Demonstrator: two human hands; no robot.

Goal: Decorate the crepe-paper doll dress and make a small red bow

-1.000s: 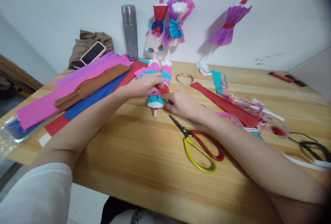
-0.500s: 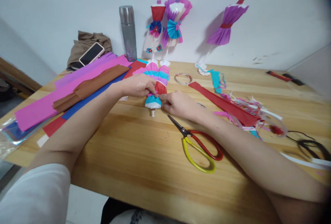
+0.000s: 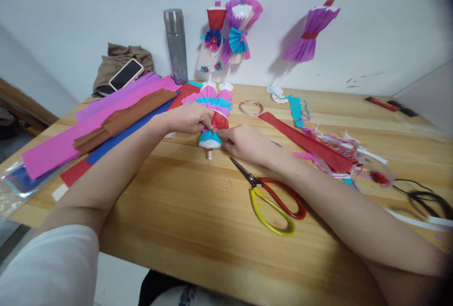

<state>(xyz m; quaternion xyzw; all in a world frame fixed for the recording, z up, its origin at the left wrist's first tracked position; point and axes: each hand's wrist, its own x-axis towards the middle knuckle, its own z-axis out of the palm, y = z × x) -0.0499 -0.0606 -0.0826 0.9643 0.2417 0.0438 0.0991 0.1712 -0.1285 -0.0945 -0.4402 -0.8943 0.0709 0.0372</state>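
Note:
A miniature dress form (image 3: 210, 139) in crepe paper lies on the table with its white neck knob toward me. Its bodice is turquoise, its waist red, and its ruffled skirt pink, lilac and turquoise. My left hand (image 3: 191, 117) grips the waist from the left, fingers curled over the paper. From the right, my right hand (image 3: 244, 142) pinches the same spot, its index finger pressed against the waist and meeting the left fingertips. Whatever sits between the fingertips is too small to make out. Scissors (image 3: 253, 181) with one red and one yellow handle lie below my right hand.
Crepe paper strips (image 3: 63, 143) are stacked at the left, near a phone (image 3: 126, 74) and a steel flask (image 3: 176, 44). Dressed miniature forms (image 3: 309, 37) stand along the wall. A tape roll (image 3: 251, 107), a red strip (image 3: 307, 143) and paper scraps (image 3: 339, 141) lie rightward.
The view has shifted very slightly. Both hands stay at the dress form's waist, with hardly any visible finger movement.

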